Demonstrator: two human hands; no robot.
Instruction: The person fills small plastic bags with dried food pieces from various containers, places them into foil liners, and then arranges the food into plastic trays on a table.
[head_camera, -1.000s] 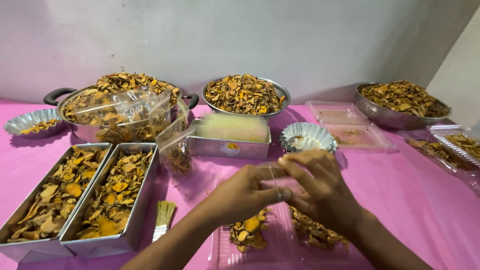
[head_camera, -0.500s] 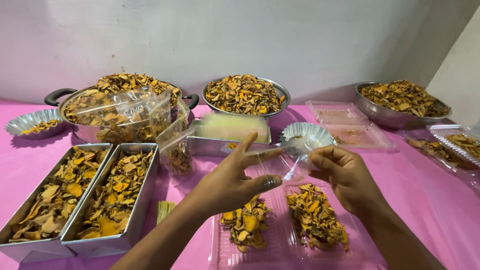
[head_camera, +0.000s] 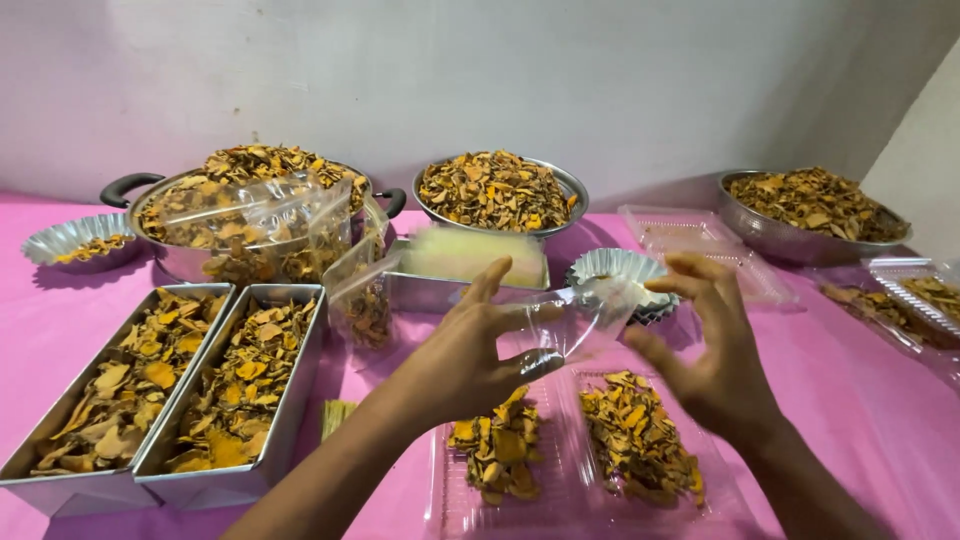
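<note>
Lifting clear of the clear tray (head_camera: 560, 500), both hands now work in the air above it, where a second ago they were pressed together low over the dried slices (head_camera: 640, 450). The left hand (head_camera: 470, 360) pinches a small clear bag (head_camera: 580, 325) by one edge, thumb against fingers, while the right hand (head_camera: 715, 355) has let go and hangs open just beside it, fingers spread and curled. So the bag has come up off the bench (head_camera: 870, 440) and is held from one side only. It looks thin, glossy and empty, crumpled a little, its far end hanging toward the foil cups (head_camera: 620, 268). Two heaps of orange-yellow slices lie uncovered in the tray below. Loaf tins (head_camera: 170, 480) of the same slices sit well to the left.
</note>
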